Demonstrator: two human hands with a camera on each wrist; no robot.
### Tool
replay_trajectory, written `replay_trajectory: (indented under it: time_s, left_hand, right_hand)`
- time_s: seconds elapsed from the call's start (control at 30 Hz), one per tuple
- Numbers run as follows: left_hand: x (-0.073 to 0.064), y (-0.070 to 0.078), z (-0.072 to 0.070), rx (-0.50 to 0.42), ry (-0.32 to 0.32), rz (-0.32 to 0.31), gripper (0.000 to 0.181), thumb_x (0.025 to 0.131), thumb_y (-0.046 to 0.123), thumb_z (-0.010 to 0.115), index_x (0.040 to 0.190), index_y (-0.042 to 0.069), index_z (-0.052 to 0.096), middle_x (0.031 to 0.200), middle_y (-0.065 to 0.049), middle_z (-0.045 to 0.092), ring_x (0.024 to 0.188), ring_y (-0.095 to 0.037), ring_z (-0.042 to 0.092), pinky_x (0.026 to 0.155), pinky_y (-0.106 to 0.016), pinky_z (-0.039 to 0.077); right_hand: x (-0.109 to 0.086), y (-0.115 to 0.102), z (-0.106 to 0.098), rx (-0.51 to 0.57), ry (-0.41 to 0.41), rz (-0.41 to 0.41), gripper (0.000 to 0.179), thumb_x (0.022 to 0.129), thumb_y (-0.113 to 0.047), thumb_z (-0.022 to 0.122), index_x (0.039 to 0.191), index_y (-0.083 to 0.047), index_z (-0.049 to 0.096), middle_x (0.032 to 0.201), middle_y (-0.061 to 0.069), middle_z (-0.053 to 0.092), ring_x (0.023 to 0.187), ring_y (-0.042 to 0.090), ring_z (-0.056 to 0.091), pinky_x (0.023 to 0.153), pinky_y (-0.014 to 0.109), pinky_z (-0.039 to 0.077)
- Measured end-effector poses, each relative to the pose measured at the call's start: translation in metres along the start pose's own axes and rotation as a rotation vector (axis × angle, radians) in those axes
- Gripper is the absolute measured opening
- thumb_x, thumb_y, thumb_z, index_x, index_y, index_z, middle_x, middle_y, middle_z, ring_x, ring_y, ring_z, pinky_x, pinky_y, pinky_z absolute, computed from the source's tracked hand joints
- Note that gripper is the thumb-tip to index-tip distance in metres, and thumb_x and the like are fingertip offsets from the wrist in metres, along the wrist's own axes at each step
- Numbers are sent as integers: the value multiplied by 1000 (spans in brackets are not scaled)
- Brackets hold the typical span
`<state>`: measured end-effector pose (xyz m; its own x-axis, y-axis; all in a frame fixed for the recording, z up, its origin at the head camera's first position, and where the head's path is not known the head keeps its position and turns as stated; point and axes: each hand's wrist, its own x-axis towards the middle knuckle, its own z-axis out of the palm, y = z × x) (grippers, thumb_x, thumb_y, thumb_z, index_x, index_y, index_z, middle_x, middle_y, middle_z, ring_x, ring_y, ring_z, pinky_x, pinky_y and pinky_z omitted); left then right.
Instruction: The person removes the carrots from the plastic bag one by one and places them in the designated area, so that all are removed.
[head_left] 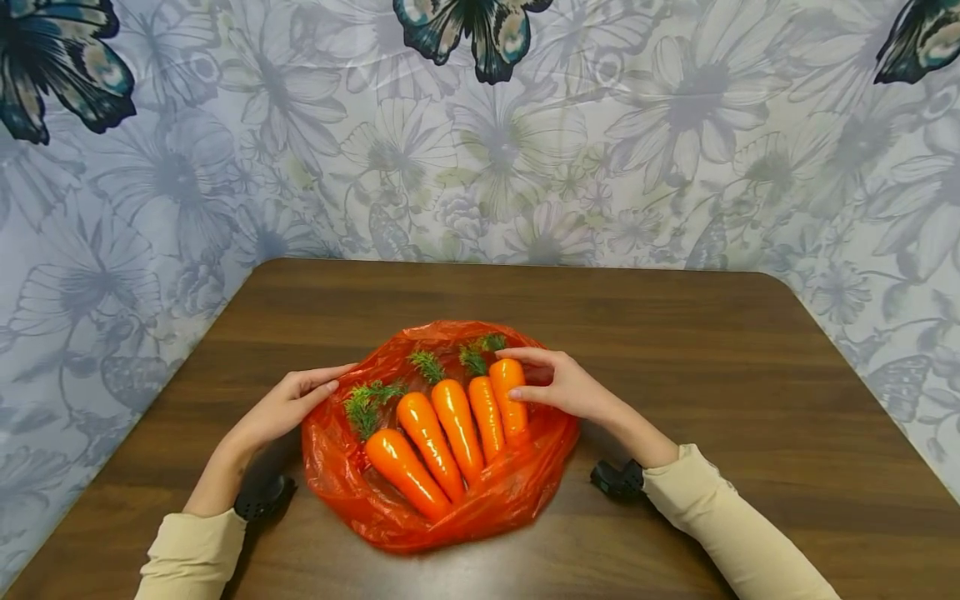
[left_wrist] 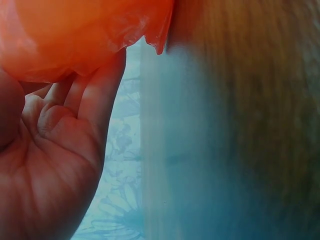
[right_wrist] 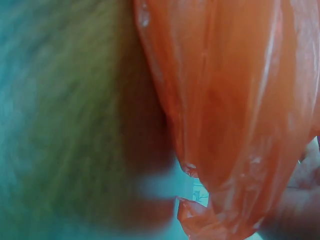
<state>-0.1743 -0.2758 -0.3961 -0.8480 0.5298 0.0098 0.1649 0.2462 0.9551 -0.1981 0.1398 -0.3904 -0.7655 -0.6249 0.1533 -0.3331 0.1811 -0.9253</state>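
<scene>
A red plastic bag (head_left: 337, 492) lies spread on the table, with several shiny orange carrots (head_left: 454, 425) fanned out in its opening. Green leafy tops (head_left: 367, 404) show at their far ends, and folds of the bag cover some of the near tips. At the bag's left edge my left hand (head_left: 288, 402) pinches the plastic between thumb and fingers; the left wrist view has those fingers (left_wrist: 95, 100) running in behind the plastic. My right hand (head_left: 562, 383) grips the rightmost carrot (head_left: 510, 396) near its top, thumb on the near side. Bag plastic (right_wrist: 235, 100) hides most of that hand in the right wrist view.
The brown wooden table (head_left: 675, 350) has rounded far corners. Behind it stands a wall (head_left: 525, 167) with a flower pattern and dark butterflies. A black wrist device (head_left: 618, 481) sits under the right wrist, another (head_left: 264, 497) under the left.
</scene>
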Motion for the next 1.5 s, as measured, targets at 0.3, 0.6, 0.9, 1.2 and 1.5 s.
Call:
replay_trajectory:
  time_s: [0.3,0.6,0.9,1.2,1.5]
  left_hand:
    - [0,-4,-1,-4,-8,28,41,101,6,41,139,-8,37,110,-30,59,70,-33,66,62,-44,55]
    - [-2,-5,0,-12,5,20,41,101,7,42,139,-7,38,114,-31,56,73,-34,66,63,-44,55]
    - [-2,-6,-2,-15,4,18,41,101,7,42,139,-7,38,113,-32,56,69,-34,66,61,-44,55]
    - [-3,-5,-2,-20,9,10,42,100,7,42,139,-8,37,114,-32,56,71,-34,66,62,-44,55]
    - [-3,-6,-3,-21,4,14,42,101,7,42,139,-8,36,112,-31,57,69,-34,66,61,-45,55]
  right_hand:
    - [-1,-4,1,189,12,30,52,86,-2,67,134,0,49,129,13,53,111,26,54,84,37,50]
    - [-4,-12,-2,486,107,56,52,89,-5,63,138,-3,45,134,15,47,117,28,49,89,40,48]
    - [-9,-20,-21,649,141,-64,46,92,-1,57,137,-8,48,135,10,47,115,25,50,91,37,46]
    - [-23,-29,-66,694,225,-168,42,92,6,52,132,-7,52,129,9,52,108,23,54,88,33,48]
    - [-45,-11,-113,699,252,-124,43,94,11,43,133,-4,51,123,9,55,107,21,57,89,31,47]
